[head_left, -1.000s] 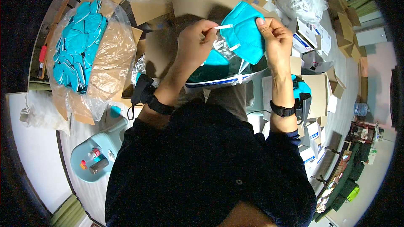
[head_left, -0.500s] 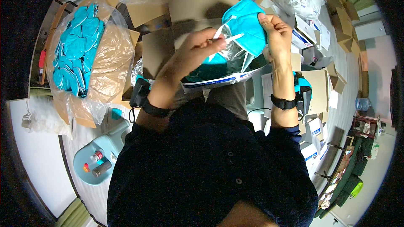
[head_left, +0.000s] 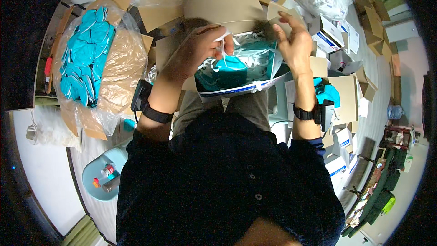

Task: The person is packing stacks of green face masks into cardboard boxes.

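My left hand [head_left: 205, 48] is closed over the left side of an open carton [head_left: 227, 92], pinching white elastic straps [head_left: 224, 38]. Below those straps a teal face mask [head_left: 231, 65] lies at the top of the carton; whether the straps belong to it I cannot tell. Other teal masks with white straps and clear wrapping [head_left: 257, 50] fill the carton. Beside its right far corner hovers my right hand [head_left: 295, 41], thumb and fingers apart, holding nothing. The carton sits by my lap with its flap [head_left: 223, 2] standing up at the back.
On the left, a plastic-lined carton [head_left: 122, 59] holds a heap of teal masks [head_left: 85, 54]. A pale blue stool [head_left: 93, 187] with bottles stands at lower left. White-and-blue boxes [head_left: 324, 36] crowd the right side, near a clear plastic bag [head_left: 325, 0]. More cardboard stands behind.
The mask that my right hand held up has left that hand, whose fingers have spread. My left hand has shifted slightly left, with straps still in its fingers.
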Action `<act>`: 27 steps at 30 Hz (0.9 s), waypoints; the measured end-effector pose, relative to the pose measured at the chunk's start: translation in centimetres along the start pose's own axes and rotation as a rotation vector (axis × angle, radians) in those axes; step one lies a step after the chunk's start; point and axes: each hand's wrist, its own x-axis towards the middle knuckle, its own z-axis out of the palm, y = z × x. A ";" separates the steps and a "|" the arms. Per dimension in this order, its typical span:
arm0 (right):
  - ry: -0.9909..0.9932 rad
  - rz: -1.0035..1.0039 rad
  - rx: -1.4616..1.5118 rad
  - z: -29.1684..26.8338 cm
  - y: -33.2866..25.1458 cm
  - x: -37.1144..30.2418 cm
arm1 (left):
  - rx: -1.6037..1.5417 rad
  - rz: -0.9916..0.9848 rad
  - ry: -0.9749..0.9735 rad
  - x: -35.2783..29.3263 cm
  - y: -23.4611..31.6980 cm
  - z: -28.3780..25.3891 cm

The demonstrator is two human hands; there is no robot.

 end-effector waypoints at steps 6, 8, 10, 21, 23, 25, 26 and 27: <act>-0.622 0.092 1.029 -0.2 -6.0 -0.8 | 0.138 -0.016 -0.058 0.9 0.1 1.3; -0.675 0.045 1.074 0.8 -4.6 -1.0 | 0.273 -0.062 -0.032 0.6 0.9 2.0; -0.658 0.113 1.044 0.6 -4.5 -1.0 | 0.286 -0.054 -0.006 0.1 1.1 1.9; -0.270 0.123 0.659 0.9 0.4 1.4 | 0.514 0.113 -0.008 -0.3 1.0 2.0; -0.144 0.050 0.481 0.5 1.9 1.8 | 0.658 0.232 -0.066 -1.4 0.8 0.5; -0.096 0.185 0.503 -0.5 5.7 3.0 | 0.570 0.091 -0.008 -3.0 1.1 -0.6; -0.099 0.202 0.536 -0.7 6.0 2.8 | 0.525 0.021 0.020 -3.3 1.2 -1.0; -0.101 0.220 0.567 -1.1 6.3 2.4 | 0.531 0.033 0.004 -2.8 1.2 -1.1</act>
